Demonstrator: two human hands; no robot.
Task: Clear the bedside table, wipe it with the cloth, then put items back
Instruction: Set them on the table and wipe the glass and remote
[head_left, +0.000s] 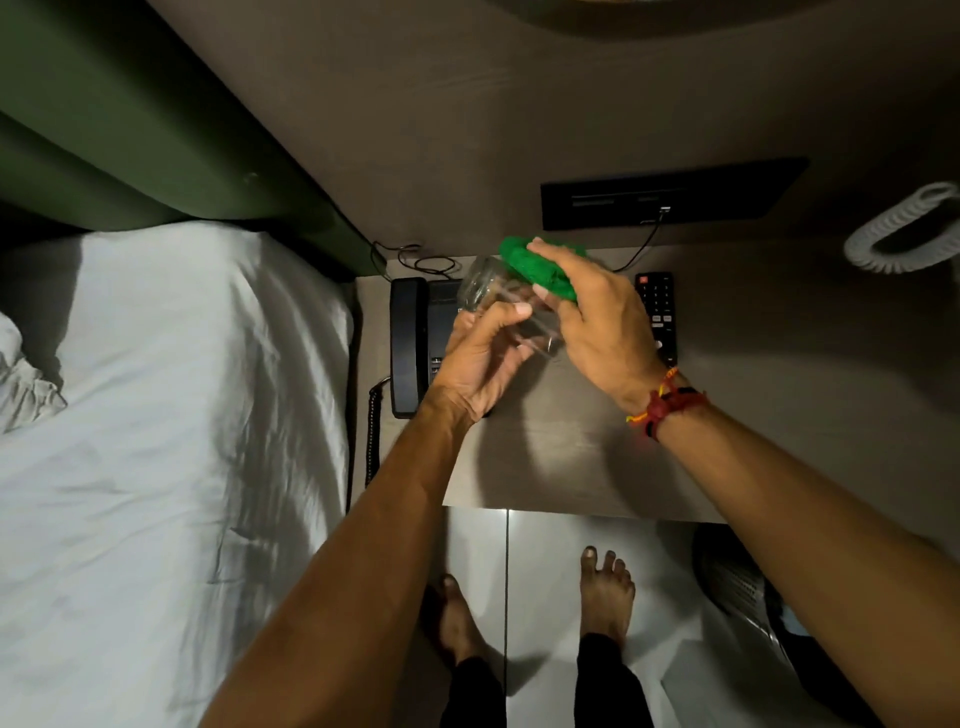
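Above the bedside table (571, 467), my left hand (480, 358) grips a clear drinking glass (483, 283), tilted with its mouth toward the upper left. My right hand (597, 317) holds a bunched green cloth (524, 265) pressed against the glass. A black telephone (410, 343) lies on the left part of the table, partly hidden by my left hand. Along the table's right side lies a black remote control (658, 306), its lower part covered by my right hand.
A bed with white sheets (171, 415) borders the table's left side. Behind the table, cables (415, 260) trail down from a dark wall panel (670, 195). A dark bin (737, 577) stands on the floor at the right. My bare feet (608, 592) stand on pale tiles.
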